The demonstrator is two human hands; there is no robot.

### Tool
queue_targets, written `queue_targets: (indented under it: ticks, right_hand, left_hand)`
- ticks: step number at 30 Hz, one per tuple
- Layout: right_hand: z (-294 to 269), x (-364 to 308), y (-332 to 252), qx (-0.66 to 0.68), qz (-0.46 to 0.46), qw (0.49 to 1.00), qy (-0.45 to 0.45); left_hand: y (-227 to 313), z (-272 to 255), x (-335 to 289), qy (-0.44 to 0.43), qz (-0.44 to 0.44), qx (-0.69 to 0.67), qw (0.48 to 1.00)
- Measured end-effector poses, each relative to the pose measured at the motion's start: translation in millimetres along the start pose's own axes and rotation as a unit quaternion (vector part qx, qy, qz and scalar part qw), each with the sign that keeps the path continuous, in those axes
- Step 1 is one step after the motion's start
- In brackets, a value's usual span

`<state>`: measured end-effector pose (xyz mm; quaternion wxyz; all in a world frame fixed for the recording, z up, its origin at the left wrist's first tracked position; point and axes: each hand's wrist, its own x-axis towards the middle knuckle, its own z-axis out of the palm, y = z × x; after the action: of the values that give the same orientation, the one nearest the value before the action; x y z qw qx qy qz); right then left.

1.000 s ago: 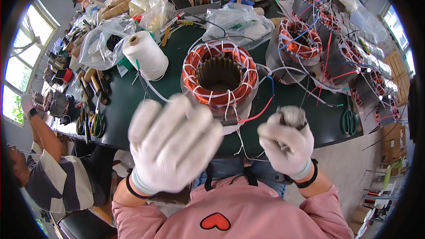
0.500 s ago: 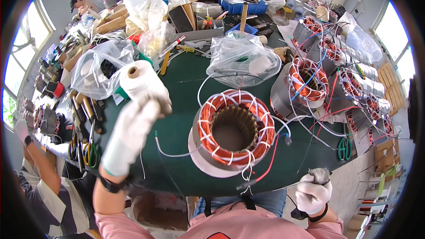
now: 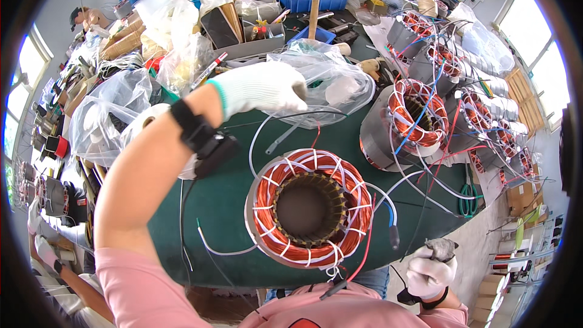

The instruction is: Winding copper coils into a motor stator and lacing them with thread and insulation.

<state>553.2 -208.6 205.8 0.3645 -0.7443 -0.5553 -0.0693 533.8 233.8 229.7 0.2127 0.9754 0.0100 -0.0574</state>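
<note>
My left hand [image 3: 264,90], in a white knitted glove, reaches across the table beside a clear plastic bag [image 3: 340,76]. Its fingers curl downward, and whatever they hold is hidden. Just below them a thin metal strip [image 3: 282,138] shows; I cannot tell whether the hand grips it. A motor stator [image 3: 258,206] with orange copper windings and white lacing stands upright in front of me, untouched. White, red and blue leads spread from it. At the table's front right, my gloved right hand [image 3: 428,276] is closed around a grey wad [image 3: 441,248].
More wound stators [image 3: 379,124] crowd the right side. Green-handled scissors [image 3: 468,197] lie near the right edge. A white roll [image 3: 146,121] is partly behind my left arm. Bags, boxes and a blue bin [image 3: 310,1] fill the back. Another person's gloved hands [image 3: 45,249] work at far left.
My left hand has swung from the white roll rightward and away from me, to the plastic bag. The metal strip has come into sight. My right hand keeps the grey wad; the view has shifted.
</note>
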Motion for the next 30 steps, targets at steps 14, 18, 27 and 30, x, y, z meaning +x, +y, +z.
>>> queue_targets:
  ticks: [14, 18, 27, 30]
  right_hand:
    - [0.5, -16.3, -4.6, 0.087, -0.097, 0.991, 0.021]
    - [4.0, -32.0, -14.9, 0.136, -0.114, 0.983, 0.033]
    - [-21.9, -63.8, -15.1, 0.044, -0.071, 0.995, 0.061]
    - [-17.3, -66.6, -10.0, 0.062, -0.051, 0.994, 0.076]
  left_hand:
    - [-3.1, -32.3, -20.4, 0.108, -0.136, -0.137, 0.975]
    - [6.0, -4.2, -9.3, 0.003, -0.028, -0.081, 0.996]
    - [6.4, 16.8, 9.2, -0.096, -0.097, -0.143, 0.980]
    - [-7.4, -4.0, -17.3, 0.011, -0.163, -0.155, 0.974]
